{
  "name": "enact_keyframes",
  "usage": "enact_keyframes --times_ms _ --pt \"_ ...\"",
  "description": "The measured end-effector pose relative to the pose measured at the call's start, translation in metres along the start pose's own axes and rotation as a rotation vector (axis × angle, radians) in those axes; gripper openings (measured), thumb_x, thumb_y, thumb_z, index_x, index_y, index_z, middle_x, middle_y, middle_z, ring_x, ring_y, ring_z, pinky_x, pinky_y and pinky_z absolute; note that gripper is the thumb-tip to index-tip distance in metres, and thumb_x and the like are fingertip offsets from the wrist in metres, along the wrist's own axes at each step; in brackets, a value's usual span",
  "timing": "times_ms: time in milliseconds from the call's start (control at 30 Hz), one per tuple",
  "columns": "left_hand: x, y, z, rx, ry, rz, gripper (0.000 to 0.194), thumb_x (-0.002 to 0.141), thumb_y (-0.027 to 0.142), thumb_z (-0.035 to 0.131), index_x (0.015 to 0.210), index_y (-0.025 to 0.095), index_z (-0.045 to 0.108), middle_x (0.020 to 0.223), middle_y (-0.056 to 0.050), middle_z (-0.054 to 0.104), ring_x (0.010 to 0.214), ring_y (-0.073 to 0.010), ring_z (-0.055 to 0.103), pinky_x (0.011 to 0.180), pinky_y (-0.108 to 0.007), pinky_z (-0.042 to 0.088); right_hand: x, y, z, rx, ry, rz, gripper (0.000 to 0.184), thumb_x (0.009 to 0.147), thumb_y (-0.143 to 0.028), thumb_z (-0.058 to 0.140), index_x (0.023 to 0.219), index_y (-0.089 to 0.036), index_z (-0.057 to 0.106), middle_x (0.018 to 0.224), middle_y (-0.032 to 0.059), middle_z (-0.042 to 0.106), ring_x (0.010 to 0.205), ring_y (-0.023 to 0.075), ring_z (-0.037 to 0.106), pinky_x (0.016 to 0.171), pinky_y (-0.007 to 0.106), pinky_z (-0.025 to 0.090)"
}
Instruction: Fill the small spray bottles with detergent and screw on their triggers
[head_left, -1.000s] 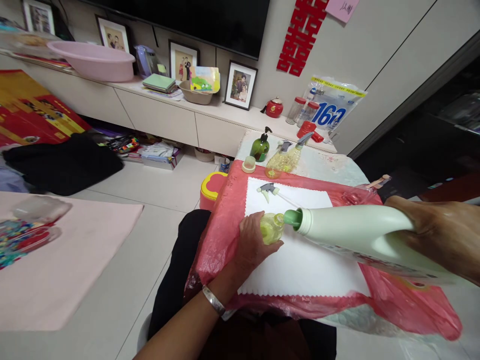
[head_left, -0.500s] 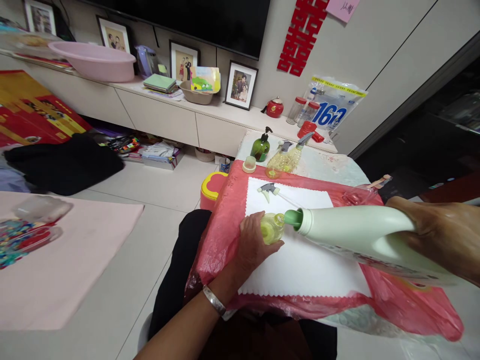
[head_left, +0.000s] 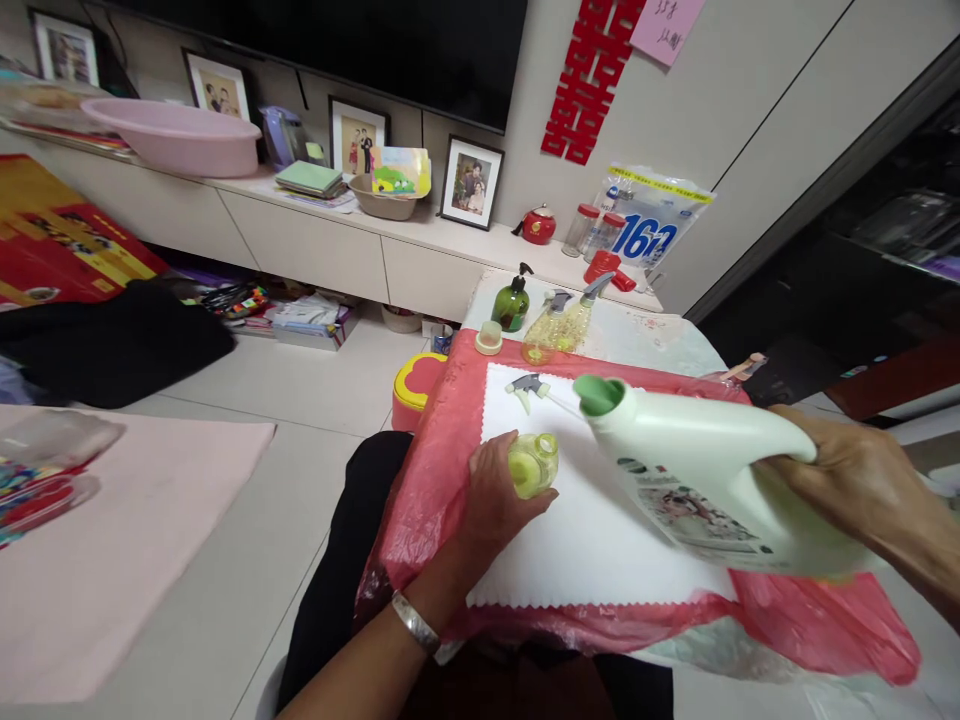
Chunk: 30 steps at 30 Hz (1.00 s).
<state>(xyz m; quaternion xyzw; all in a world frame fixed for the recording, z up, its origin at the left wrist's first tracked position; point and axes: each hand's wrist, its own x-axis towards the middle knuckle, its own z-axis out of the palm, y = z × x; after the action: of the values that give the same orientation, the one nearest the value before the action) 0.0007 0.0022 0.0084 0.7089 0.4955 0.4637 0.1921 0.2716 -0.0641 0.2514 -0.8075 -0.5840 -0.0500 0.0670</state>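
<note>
My left hand (head_left: 491, 495) is wrapped round a small open yellow-green bottle (head_left: 532, 464) that stands on a white cloth (head_left: 600, 540). My right hand (head_left: 855, 480) grips the handle of a big pale-green jug (head_left: 697, 470) with a green spout. The jug is tilted with its spout raised, above and to the right of the small bottle's mouth, apart from it. A loose spray-trigger head (head_left: 529, 386) lies on the cloth behind the small bottle.
The cloth lies on a red plastic sheet (head_left: 435, 470) over a small table. At its far end stand a dark green pump bottle (head_left: 512, 300), two yellow spray bottles (head_left: 559, 322) and a small cap (head_left: 489, 338). A yellow-and-pink stool (head_left: 414, 388) sits left of the table.
The jug's spout has lifted up and away from the small bottle's mouth, and the jug has tipped back. My left hand keeps its hold on the small bottle.
</note>
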Motion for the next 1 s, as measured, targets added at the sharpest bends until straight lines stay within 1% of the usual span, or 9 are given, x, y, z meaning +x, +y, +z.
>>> enact_keyframes --times_ms 67,133,233,333,467,567,733,800,1000 --pt "0.001 0.001 -0.001 0.007 0.0 0.002 0.091 0.053 0.037 0.088 0.13 0.02 0.044 0.12 -0.013 0.066 0.108 -0.0359 0.065 0.097 -0.054 0.051 0.003 0.005 0.003 0.158 0.01 0.233 0.049 0.06 -0.051 0.048 0.093 -0.021 0.07 0.074 0.0014 0.066 0.068 0.0223 0.061 0.057 0.027 0.042" --pt "0.001 0.001 -0.002 0.023 0.011 0.001 0.089 0.054 0.036 0.086 0.131 0.02 0.043 0.121 -0.013 0.066 0.109 -0.036 0.065 0.097 -0.054 0.051 0.006 0.01 0.011 0.27 0.108 0.374 0.05 0.058 -0.051 0.054 0.094 -0.019 0.07 0.075 0.003 0.065 0.07 0.0233 0.059 0.057 0.028 0.041" --pt "0.002 0.002 -0.002 0.041 0.03 -0.006 0.091 0.053 0.033 0.085 0.132 0.019 0.042 0.119 -0.013 0.067 0.107 -0.0359 0.066 0.096 -0.055 0.052 0.011 0.016 0.029 0.456 0.256 0.436 0.039 0.061 -0.044 0.062 0.087 -0.016 0.067 0.072 0.0032 0.06 0.065 0.0176 0.051 0.057 0.027 0.039" --pt "0.003 0.001 -0.002 0.048 0.021 -0.011 0.092 0.053 0.032 0.083 0.133 0.02 0.04 0.117 -0.013 0.068 0.107 -0.0353 0.067 0.095 -0.054 0.053 0.016 0.019 0.055 0.704 0.346 0.516 0.031 0.061 -0.038 0.068 0.082 -0.015 0.063 0.068 0.0008 0.054 0.059 0.013 0.045 0.053 0.025 0.036" --pt "0.004 -0.001 -0.003 0.071 -0.01 0.003 0.084 0.055 0.033 0.081 0.129 0.02 0.043 0.119 -0.013 0.068 0.108 -0.0356 0.067 0.095 -0.055 0.053 0.019 0.021 0.087 0.841 0.447 0.563 0.029 0.057 -0.035 0.069 0.075 -0.016 0.058 0.062 -0.0012 0.051 0.056 0.0112 0.043 0.049 0.023 0.036" --pt "0.004 0.0 -0.005 0.081 -0.022 -0.01 0.084 0.056 0.032 0.08 0.129 0.02 0.043 0.119 -0.014 0.068 0.11 -0.0364 0.067 0.095 -0.057 0.053 0.016 0.026 0.102 0.897 0.494 0.577 0.029 0.054 -0.037 0.067 0.07 -0.016 0.055 0.057 -0.0022 0.049 0.053 0.011 0.043 0.046 0.022 0.034" --pt "0.004 0.004 -0.007 0.072 -0.022 -0.05 0.084 0.056 0.031 0.08 0.13 0.02 0.043 0.12 -0.014 0.068 0.111 -0.0363 0.066 0.095 -0.056 0.054 -0.001 0.038 0.119 0.988 0.4 0.595 0.027 0.051 -0.035 0.067 0.062 -0.016 0.051 0.052 -0.0023 0.049 0.049 0.0105 0.043 0.043 0.022 0.033" --pt "0.004 0.004 -0.007 0.058 -0.023 -0.067 0.084 0.056 0.03 0.08 0.131 0.021 0.043 0.121 -0.014 0.067 0.112 -0.0365 0.065 0.096 -0.056 0.054 -0.008 0.042 0.127 1.017 0.393 0.614 0.027 0.049 -0.035 0.067 0.06 -0.017 0.05 0.051 -0.002 0.049 0.048 0.0106 0.042 0.042 0.022 0.033" --pt "0.005 0.004 -0.01 -0.017 -0.061 -0.177 0.088 0.058 0.033 0.081 0.134 0.019 0.04 0.131 -0.017 0.062 0.122 -0.0371 0.06 0.101 -0.055 0.05 -0.014 0.04 0.145 1.036 0.562 0.633 0.032 0.045 -0.038 0.069 0.064 -0.016 0.056 0.057 -0.0017 0.052 0.052 0.011 0.044 0.044 0.023 0.036"
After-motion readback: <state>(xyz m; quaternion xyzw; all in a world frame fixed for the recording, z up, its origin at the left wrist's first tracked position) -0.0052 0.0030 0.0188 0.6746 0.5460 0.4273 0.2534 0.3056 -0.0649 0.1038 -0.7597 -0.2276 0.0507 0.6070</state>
